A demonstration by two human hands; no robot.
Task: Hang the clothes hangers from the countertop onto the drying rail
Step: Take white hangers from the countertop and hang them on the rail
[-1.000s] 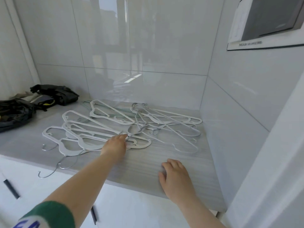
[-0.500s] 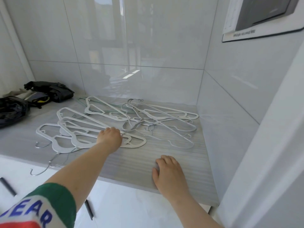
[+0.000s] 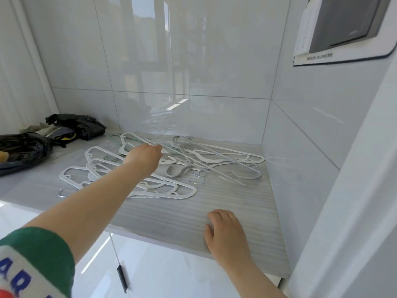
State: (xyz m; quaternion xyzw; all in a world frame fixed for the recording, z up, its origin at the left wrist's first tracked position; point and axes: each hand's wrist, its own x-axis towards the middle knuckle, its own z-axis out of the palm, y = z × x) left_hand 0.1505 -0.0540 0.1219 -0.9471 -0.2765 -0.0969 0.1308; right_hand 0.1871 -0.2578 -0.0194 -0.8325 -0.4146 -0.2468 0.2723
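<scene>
Resting flat near the front edge of the pale grey striped tabletop (image 3: 171,218), the right hand (image 3: 227,231) has its fingers straight and relaxed, its grip open and holding nothing. Beyond it, a loose heap of white plastic clothes hangers (image 3: 159,197) lies spread across the middle of the tabletop, one overlapping the next, with small metal hooks (image 3: 61,193) poking out toward the front edge. The left hand (image 3: 146,157) reaches over this heap to its far side, knuckles up and fingers turned down among the hangers. Whether its grip has closed on one cannot be told, since the fingertips are hidden. Just to the right of it lie a grey hanger with a thick hook (image 3: 174,175) and thin wire hangers (image 3: 214,171) crossing a wide white one. By their look, all of these should be light, stiff and smooth, and not likely to break. The hooks and notches are interlaced, though, so lifting one may drag its neighbours along. The soundest hold is probably the neck just under the hook of a hanger lying on top, drawn upward until it comes free. Farther left, black bags (image 3: 79,125) sit against the glossy white wall tiles (image 3: 193,61). The drying rail is not in view.
</scene>
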